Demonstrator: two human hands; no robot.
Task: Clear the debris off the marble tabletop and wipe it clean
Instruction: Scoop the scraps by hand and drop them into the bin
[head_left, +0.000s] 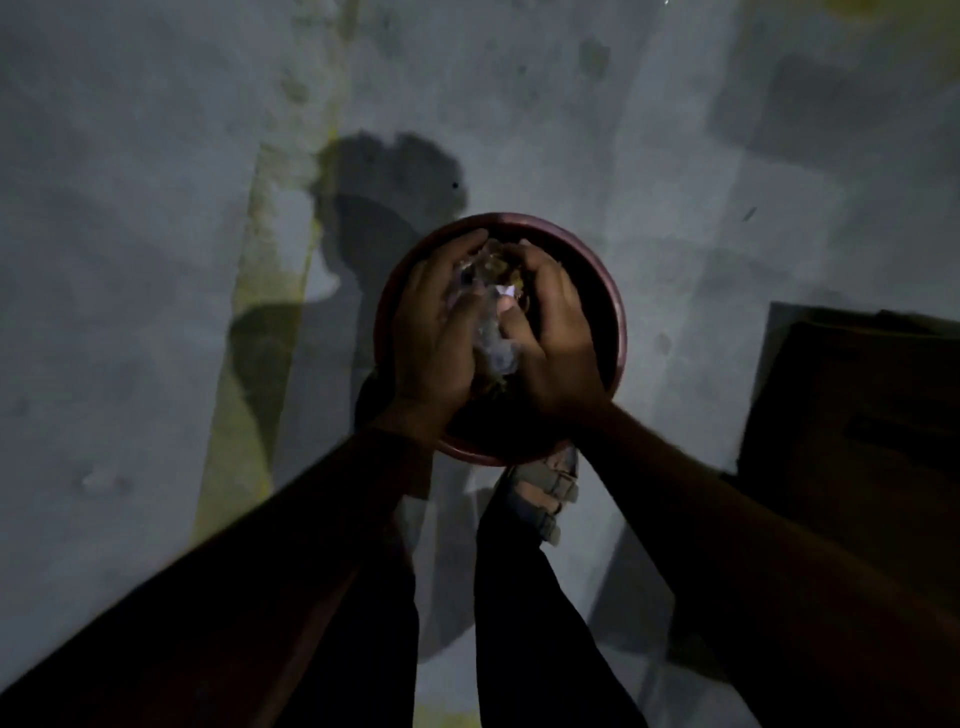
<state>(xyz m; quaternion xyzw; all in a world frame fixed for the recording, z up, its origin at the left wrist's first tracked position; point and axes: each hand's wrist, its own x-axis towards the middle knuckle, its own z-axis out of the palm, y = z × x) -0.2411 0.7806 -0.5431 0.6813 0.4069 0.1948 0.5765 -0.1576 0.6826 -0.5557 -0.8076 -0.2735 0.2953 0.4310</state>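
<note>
- Step in hand, by judgement: dropping gathered debris (491, 312) into a red bin (619, 332); wiping of the tabletop not yet begun.
- Debris: crumpled clear wrapping with brownish-green scraps, pressed between both palms, directly above the bin's open mouth. Marble tabletop: not in view.
- Left hand (434, 332): fingers curved round the left side of the bundle, cupping it, back of hand upward.
- Right hand (553, 338): fingers curled over the right side of the bundle, thumb tucked against the wrapping.
- Bin: round, dark inside, standing on a grey floor (156, 208) just ahead of a sandalled foot (545, 493); contents too dark to tell.
- Surroundings: yellowish stripe (244, 374) across the floor to the left; dark box-like shape (857, 415) at the right edge, identity unclear.
- Advice: lower both hands inside the rim before parting them, so light scraps fall in and not onto the floor.
- Advice: open from the little-finger edges, palms tilting downward, letting the wrapping slide out last.
- Advice: rub palms together over the opening to shed clinging crumbs.
- Risk: thin wrapping likely to stick to skin or drift sideways; small scraps liable to slip through the gap near the wrists.
- Dim light: check the floor round the bin afterwards.
</note>
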